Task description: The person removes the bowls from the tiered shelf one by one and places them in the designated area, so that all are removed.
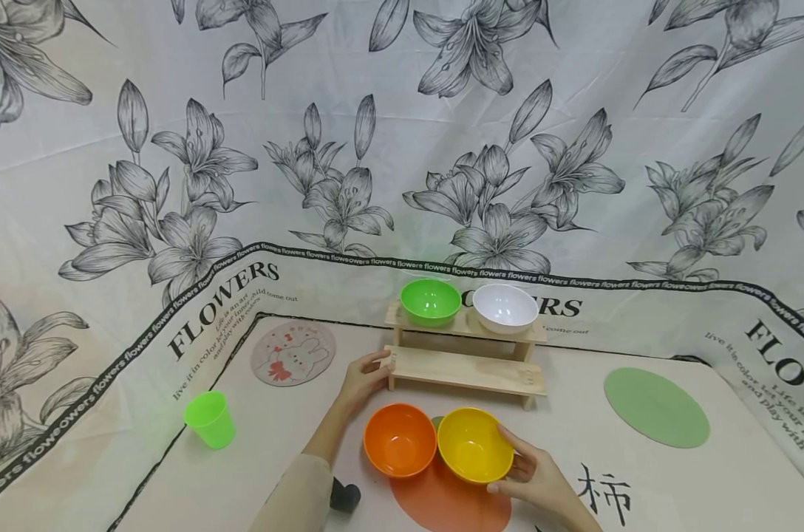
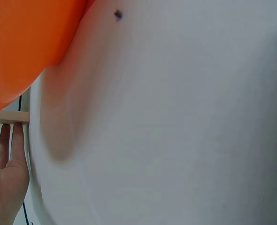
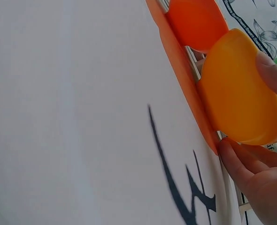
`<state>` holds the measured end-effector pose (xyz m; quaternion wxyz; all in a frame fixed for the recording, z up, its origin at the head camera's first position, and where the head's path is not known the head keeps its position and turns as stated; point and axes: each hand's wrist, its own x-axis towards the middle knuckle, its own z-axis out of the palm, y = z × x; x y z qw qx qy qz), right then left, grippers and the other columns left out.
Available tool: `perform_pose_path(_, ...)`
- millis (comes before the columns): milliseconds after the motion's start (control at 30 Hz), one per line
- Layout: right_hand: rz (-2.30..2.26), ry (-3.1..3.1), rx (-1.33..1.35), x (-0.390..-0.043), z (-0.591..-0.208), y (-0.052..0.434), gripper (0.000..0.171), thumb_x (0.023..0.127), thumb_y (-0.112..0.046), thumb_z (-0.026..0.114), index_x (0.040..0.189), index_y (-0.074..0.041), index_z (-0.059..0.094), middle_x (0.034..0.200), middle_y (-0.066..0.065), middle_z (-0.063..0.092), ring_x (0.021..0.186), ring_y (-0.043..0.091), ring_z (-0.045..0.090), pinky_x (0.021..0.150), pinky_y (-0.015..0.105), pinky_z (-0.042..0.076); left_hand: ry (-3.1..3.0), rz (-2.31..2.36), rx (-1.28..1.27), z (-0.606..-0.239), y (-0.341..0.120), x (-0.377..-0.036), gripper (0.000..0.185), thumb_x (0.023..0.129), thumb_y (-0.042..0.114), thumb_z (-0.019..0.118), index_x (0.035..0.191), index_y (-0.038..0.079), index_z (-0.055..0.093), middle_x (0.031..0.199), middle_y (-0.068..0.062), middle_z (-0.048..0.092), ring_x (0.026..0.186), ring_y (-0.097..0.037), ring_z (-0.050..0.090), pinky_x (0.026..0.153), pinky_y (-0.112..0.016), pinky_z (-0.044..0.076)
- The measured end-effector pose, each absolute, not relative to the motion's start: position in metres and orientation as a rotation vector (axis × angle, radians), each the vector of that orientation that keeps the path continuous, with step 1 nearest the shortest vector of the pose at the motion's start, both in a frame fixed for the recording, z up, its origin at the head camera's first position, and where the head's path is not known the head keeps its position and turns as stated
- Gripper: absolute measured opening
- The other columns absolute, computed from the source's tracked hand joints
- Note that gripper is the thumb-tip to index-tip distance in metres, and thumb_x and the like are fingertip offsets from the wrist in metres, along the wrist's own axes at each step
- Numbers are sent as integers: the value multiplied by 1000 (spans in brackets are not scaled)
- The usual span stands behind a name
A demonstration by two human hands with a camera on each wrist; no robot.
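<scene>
On the table my right hand [image 1: 531,473] grips the near right rim of a yellow bowl [image 1: 474,443], thumb on the edge and fingers against its outer side; the right wrist view shows the same hand [image 3: 260,173] on that bowl [image 3: 237,98]. An orange bowl [image 1: 400,440] touches it on the left, and both sit over an orange round mat [image 1: 455,506]. My left hand [image 1: 367,378] rests with straight fingers against the left end of a two-step wooden rack [image 1: 468,369]. In the left wrist view the fingers [image 2: 9,154] reach the wood [image 2: 9,117] beside the orange bowl [image 2: 21,42].
A green bowl [image 1: 431,301] and a white bowl [image 1: 505,307] stand on the rack's top step. A green cup [image 1: 210,420] stands at the left, a rabbit coaster [image 1: 293,353] behind it, a green round mat [image 1: 656,406] at the right. Flowered cloth covers table and backdrop.
</scene>
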<state>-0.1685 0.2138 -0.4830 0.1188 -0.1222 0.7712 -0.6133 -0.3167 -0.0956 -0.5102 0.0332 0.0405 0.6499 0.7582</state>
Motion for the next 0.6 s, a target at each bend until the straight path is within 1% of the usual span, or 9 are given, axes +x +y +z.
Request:
perform_pose_path(267,-1793,2243,-423,-168,-485,216,84,81,-4,71,143,13,17,145,39,15,121,50,42,92,33,50,2000,2335,124,-509,-95,-316,46,86,11,68,127,-4,55,116,-26,57,97,-22,61,89,-37,53)
perform_pose_path(400,-1790,2249,-509,-169,-485,219,83,81,-3,71,143,14,18,143,41,15,116,49,47,90,34,52,2004,2332,129,-509,-95,-316,45,87,11,68,127,-4,54,116,-26,57,98,-22,61,89,-37,53)
perform_pose_path(467,-1792,2254,-553,-169,-485,221,83,80,-1,71,143,14,18,142,42,16,114,43,52,89,34,52,2009,2329,132,-510,-95,-316,46,87,11,68,127,-4,54,117,-27,57,98,-23,61,89,-37,53)
perform_pose_path(533,-1799,2261,-568,-170,-484,223,84,79,-1,72,143,13,19,142,41,17,110,29,59,87,32,53,2005,2329,127,-510,-95,-316,46,87,11,68,128,-4,54,117,-27,56,98,-23,61,90,-37,53)
perform_pose_path(600,-1816,2271,-566,-172,-482,225,84,78,-1,72,143,13,20,143,41,19,107,15,60,86,31,54,2009,2326,131,-510,-95,-317,46,87,11,68,128,-5,54,118,-27,56,99,-23,61,90,-37,53)
